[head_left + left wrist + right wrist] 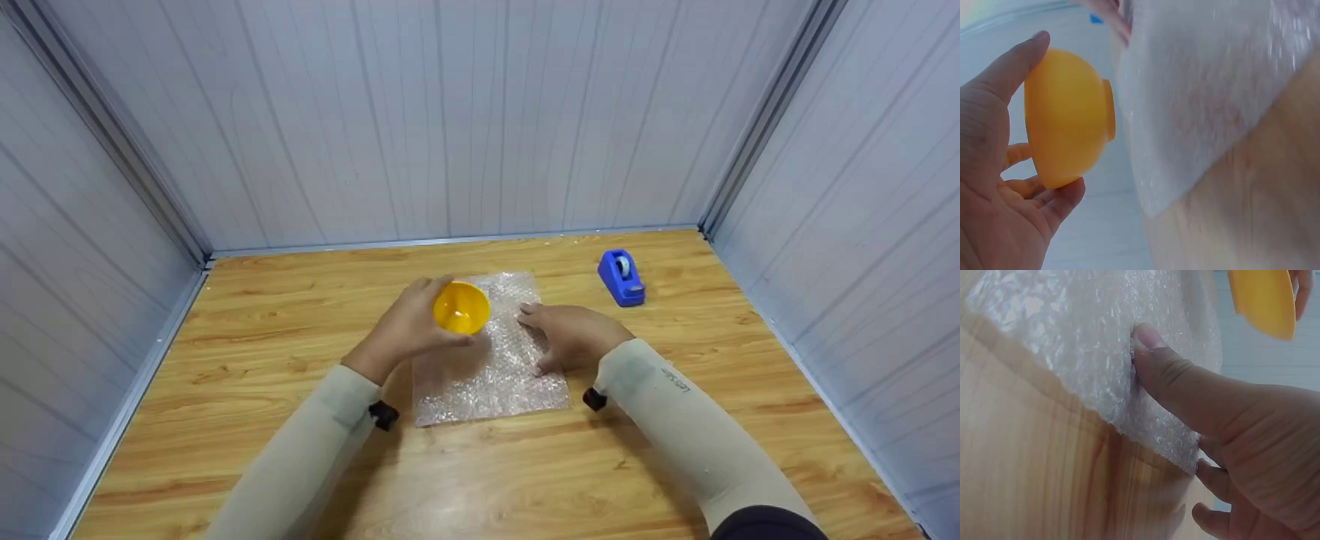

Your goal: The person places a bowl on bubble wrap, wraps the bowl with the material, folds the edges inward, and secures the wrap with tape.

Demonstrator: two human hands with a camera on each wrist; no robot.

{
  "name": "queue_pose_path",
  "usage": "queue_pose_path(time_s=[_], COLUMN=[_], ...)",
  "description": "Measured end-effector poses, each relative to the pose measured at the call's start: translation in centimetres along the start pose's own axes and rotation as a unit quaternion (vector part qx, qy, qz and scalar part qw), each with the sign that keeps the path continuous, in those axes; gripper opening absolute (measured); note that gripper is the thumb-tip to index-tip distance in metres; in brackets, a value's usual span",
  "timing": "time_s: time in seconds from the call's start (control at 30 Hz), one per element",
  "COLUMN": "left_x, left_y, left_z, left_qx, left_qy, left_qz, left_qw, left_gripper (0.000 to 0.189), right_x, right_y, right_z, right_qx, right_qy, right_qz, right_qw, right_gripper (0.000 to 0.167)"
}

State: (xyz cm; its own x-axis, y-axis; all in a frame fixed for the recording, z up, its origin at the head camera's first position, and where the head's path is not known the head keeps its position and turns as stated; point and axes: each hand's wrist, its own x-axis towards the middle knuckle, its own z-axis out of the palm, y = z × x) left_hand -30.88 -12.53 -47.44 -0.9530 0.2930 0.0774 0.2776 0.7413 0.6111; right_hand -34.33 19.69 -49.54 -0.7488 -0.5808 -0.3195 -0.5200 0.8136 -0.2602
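Observation:
A yellow bowl (460, 308) is held by its rim in my left hand (412, 322), above a sheet of bubble wrap (502, 375). From the left wrist view, the thumb grips one side of the bowl (1067, 118) and the fingers the opposite side, its foot pointing toward the sheet. My right hand (574, 334) is at the sheet's right side, thumb and fingers spread apart. Up close, that thumb (1154, 354) touches the top of the bubble wrap (1084, 343), and the other fingers lie by its edge.
A blue tape dispenser (621, 279) with a roll of tape stands at the back right of the wooden table (285, 360). Pale panel walls (465, 120) enclose the table at the back and on both sides.

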Motion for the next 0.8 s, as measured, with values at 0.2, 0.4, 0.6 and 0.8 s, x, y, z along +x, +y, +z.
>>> queue_pose_path(time_s=[0.2, 0.4, 0.6, 0.8], left_x=[0.3, 0.2, 0.3, 0.4], left_y=[0.8, 0.9, 0.6, 0.3], left_z=[2.4, 4.0, 4.6, 4.2], left_qx=[0.012, 0.005, -0.010, -0.026], left_qy=[-0.020, -0.037, -0.033, -0.033], left_qz=[0.005, 0.006, -0.004, -0.013], left_qw=[0.9997, 0.9993, 0.9994, 0.9990], left_gripper=[0.117, 0.117, 0.122, 0.126], right_x=[0.0, 0.0, 0.2, 0.1], right_y=[-0.2, -0.4, -0.4, -0.3], right_z=[0.2, 0.4, 0.3, 0.2], right_qx=[0.006, 0.003, -0.007, -0.008], right_qy=[-0.001, 0.002, 0.005, 0.012], right_qz=[0.012, 0.022, 0.023, 0.009], right_qw=[0.9999, 0.9997, 0.9997, 0.9999], right_gripper=[0.106, 0.104, 0.105, 0.105])
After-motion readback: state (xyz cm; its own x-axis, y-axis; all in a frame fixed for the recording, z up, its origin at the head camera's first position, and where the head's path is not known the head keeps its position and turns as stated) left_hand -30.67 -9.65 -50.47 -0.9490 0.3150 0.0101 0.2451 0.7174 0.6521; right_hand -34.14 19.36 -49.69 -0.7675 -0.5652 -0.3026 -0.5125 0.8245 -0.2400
